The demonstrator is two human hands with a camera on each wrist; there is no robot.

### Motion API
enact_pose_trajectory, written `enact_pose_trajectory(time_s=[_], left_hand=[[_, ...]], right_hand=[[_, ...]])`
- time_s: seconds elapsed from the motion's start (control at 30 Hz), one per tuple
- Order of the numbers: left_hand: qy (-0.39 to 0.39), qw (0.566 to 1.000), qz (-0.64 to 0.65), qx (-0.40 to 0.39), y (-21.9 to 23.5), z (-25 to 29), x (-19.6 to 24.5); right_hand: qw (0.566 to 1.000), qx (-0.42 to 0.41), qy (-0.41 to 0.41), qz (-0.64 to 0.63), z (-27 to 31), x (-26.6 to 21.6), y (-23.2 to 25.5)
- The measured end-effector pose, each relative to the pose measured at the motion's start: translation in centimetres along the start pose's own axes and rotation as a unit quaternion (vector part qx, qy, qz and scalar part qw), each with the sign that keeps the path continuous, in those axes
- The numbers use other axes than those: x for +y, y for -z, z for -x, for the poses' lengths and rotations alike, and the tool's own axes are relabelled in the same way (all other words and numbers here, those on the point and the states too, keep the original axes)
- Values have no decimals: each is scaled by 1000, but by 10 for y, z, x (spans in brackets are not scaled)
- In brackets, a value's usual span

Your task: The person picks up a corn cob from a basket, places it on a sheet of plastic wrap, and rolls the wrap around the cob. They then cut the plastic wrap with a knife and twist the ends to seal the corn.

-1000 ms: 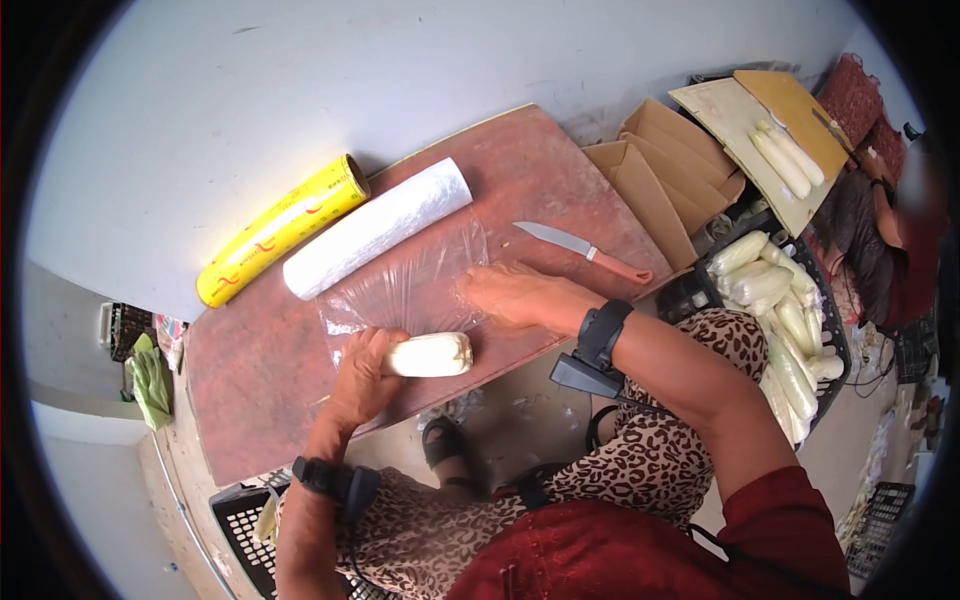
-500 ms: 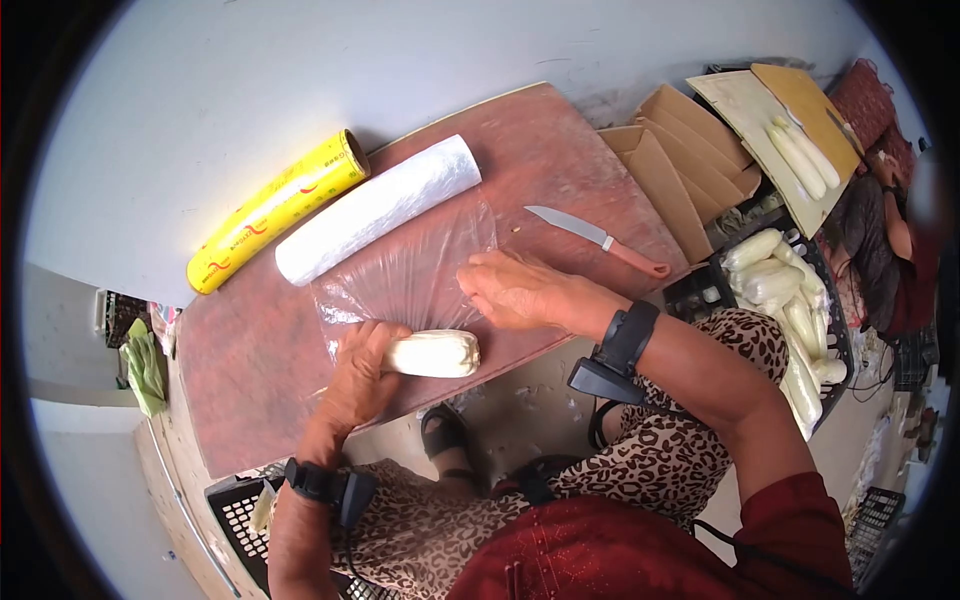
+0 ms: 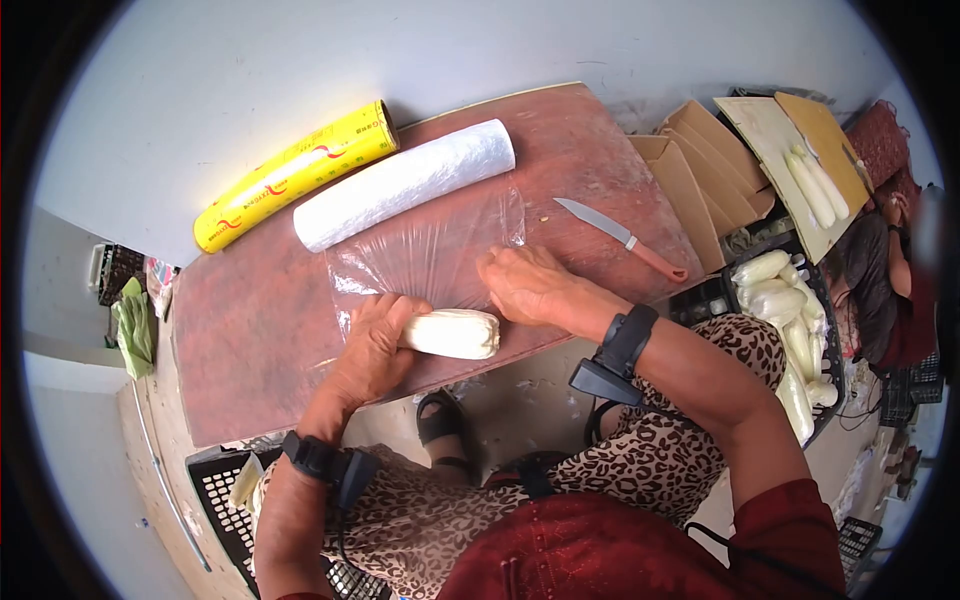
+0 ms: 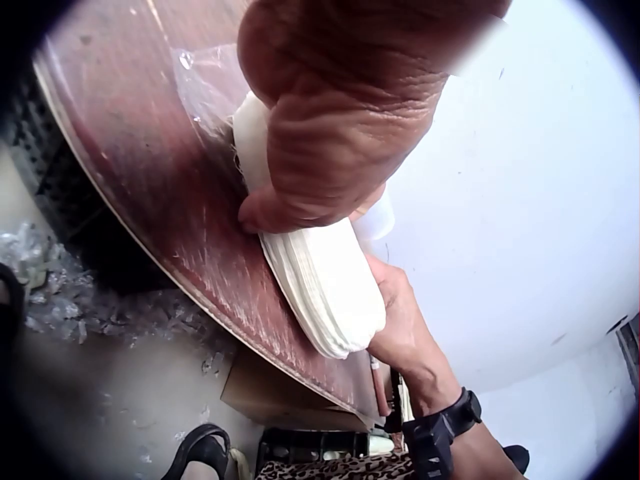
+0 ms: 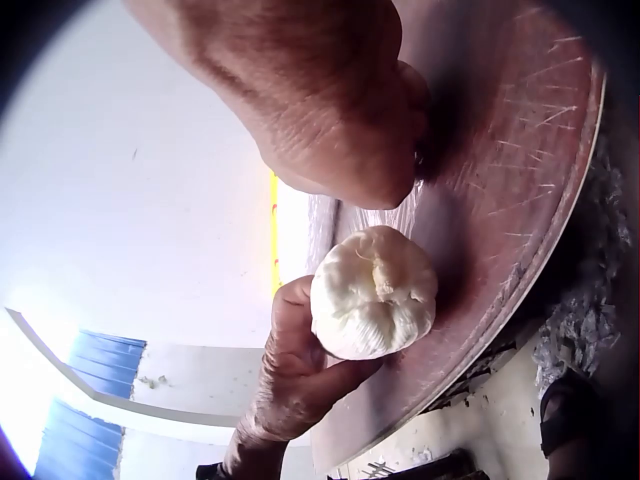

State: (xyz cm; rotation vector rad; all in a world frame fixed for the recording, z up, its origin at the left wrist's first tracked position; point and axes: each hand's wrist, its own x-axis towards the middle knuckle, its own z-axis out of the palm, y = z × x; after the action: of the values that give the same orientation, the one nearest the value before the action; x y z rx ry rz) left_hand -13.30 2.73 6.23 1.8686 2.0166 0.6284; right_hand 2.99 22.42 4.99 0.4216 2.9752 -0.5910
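Note:
A white peeled vegetable stalk [image 3: 452,333] lies on a sheet of clear plastic film [image 3: 425,255] near the front edge of a reddish wooden board [image 3: 250,320]. My left hand [image 3: 375,345] grips the stalk's left end; the left wrist view shows its fingers curled over the stalk [image 4: 320,275]. My right hand [image 3: 525,285] lies flat on the film just right of the stalk, palm down. In the right wrist view the stalk's round cut end [image 5: 375,292] faces the camera with the left hand [image 5: 290,375] holding it from below.
A roll of clear film [image 3: 400,185] and a yellow film box [image 3: 295,172] lie at the board's far side. A knife with a pink handle [image 3: 620,237] rests to the right. A black crate of white stalks [image 3: 785,330] stands at right, beside flattened cardboard [image 3: 700,170].
The right hand slid slightly nearer the stalk's right end along the film. The left hand keeps holding the stalk. The head view shifted a little.

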Motion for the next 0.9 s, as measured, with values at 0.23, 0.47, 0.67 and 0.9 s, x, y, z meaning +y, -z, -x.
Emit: enact_pose_trajectory(time_s=[0.23, 0.47, 0.67, 0.9], left_hand=[[9, 1000, -6, -10, 0, 1, -2], [7, 1000, 6, -4, 1, 1, -3], [15, 1000, 5, -6, 2, 1, -1], [21, 1000, 7, -6, 5, 1, 3]], right_hand=[[996, -18, -83, 7, 10, 15, 14], [989, 14, -144, 5, 14, 32, 24], [981, 168, -17, -97, 5, 50, 3], [989, 130, -45, -63, -1, 36, 9]])
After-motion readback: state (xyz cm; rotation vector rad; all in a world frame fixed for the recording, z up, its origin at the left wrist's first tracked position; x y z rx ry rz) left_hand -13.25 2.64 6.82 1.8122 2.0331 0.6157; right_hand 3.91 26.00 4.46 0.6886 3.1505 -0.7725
